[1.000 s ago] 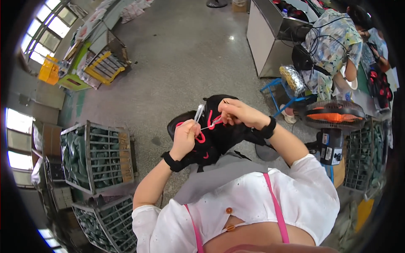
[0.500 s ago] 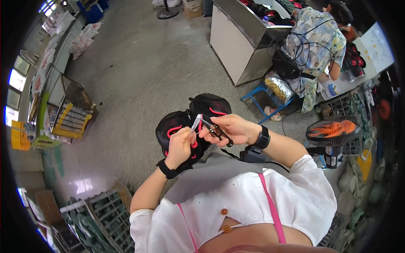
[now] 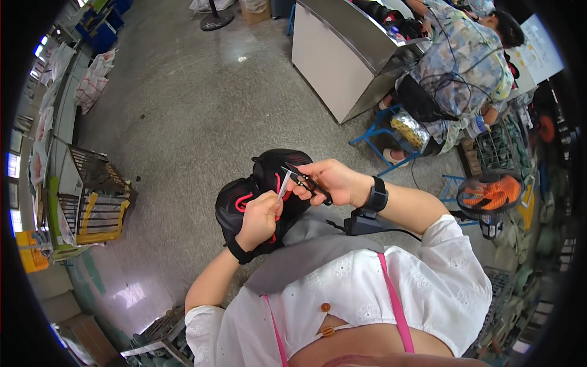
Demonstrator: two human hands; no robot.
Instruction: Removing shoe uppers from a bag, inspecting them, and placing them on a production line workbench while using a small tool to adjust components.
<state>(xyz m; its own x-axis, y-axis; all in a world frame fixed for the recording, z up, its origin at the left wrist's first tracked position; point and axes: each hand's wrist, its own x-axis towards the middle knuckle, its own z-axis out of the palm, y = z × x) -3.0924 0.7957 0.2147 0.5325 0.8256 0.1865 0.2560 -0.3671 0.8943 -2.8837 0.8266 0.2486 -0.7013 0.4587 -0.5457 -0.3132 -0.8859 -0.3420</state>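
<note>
Black snips now show clearly at the pale strip, unlike a second ago: tool and strip at one spot. Right hand grip: curled round handles. Left hand: pinched on strip, above black red-trimmed items.

The left hand pinches a narrow white strip that points up and away. The right hand holds small black scissors, their tip close to the strip. Two black shoes with red trim sit side by side beneath the hands, in front of a grey apron. To the right, a person in a patterned shirt leans forward near a blue stool; nearer stands a fan with orange blades.
</note>
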